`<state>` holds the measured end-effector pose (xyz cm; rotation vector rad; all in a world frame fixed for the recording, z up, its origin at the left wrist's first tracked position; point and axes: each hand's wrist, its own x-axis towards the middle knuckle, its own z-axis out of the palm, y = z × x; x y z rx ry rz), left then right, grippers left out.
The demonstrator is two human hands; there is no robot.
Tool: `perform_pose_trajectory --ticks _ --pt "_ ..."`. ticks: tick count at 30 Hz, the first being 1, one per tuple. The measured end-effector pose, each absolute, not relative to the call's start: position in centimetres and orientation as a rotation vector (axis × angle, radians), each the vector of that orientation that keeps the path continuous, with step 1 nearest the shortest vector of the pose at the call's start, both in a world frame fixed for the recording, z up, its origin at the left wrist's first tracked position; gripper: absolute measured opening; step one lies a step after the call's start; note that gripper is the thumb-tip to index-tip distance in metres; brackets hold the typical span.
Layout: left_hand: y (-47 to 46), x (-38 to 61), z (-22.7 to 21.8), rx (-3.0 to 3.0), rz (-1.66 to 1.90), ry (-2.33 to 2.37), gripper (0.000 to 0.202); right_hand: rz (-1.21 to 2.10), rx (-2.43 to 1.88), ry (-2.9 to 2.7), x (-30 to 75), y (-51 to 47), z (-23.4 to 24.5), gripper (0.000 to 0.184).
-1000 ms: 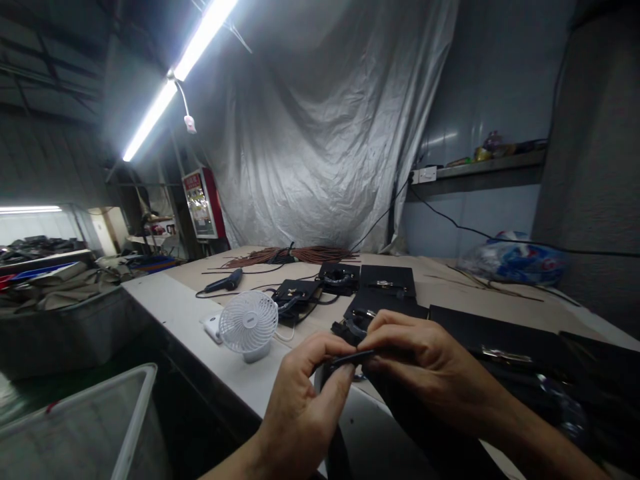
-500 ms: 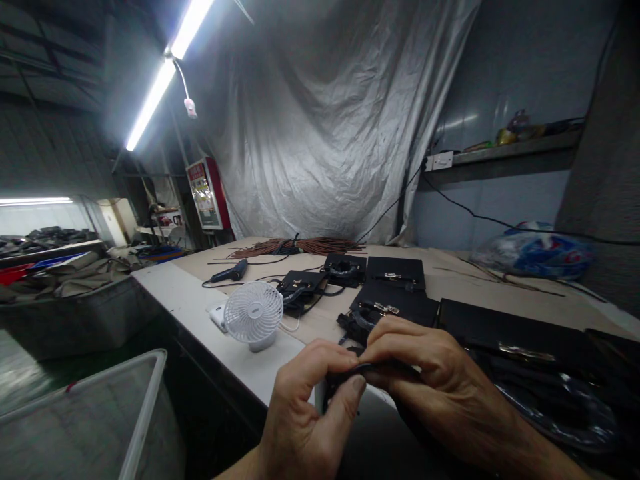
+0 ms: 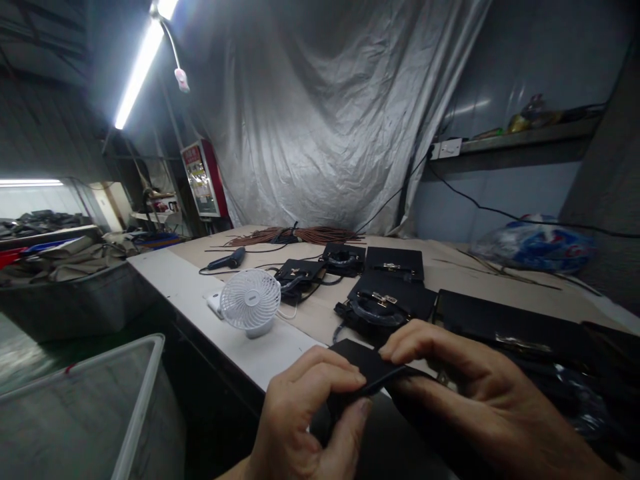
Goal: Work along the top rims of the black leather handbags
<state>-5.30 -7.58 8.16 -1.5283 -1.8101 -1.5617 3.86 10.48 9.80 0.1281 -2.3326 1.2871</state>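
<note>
Currently, left hand (image 3: 305,413) and right hand (image 3: 465,387) both have fingers clamped on a flat black leather-like piece (image 3: 366,362); uneven pulling could crease its edge.

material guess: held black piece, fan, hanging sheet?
Black piece: probably leather or imitation, unclear which; smooth, matte dark face. Fan: likely molded plastic, white; thin, even grille ribs. Hanging sheet: perhaps coated fabric or plastic film; silvery sheen, soft creases.
</note>
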Motion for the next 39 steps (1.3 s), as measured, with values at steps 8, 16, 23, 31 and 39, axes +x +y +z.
perform_pose_trajectory --ticks 8,16,23,31,39 --pt "-6.8 -7.0 10.1 -1.367 -1.613 -2.148 0.010 0.994 0.177 -2.325 2.3 10.5 10.1 0.008" --pt "-3.0 -16.3 10.4 -1.107 -1.932 -2.444 0.015 0.811 -0.048 -2.419 -3.0 13.8 11.6 0.005" --pt "-2.7 -18.7 9.7 -1.103 -2.175 -2.469 0.030 0.639 0.030 -2.537 -5.7 13.9 12.5 0.009" --pt "-2.8 -19.2 9.2 -1.071 -2.236 -2.427 0.025 0.399 0.116 -2.553 -7.8 13.6 11.8 0.007" --pt "-2.7 -19.1 9.3 -1.033 -2.203 -2.434 0.022 0.213 0.108 -2.532 -8.2 13.2 11.6 0.012"
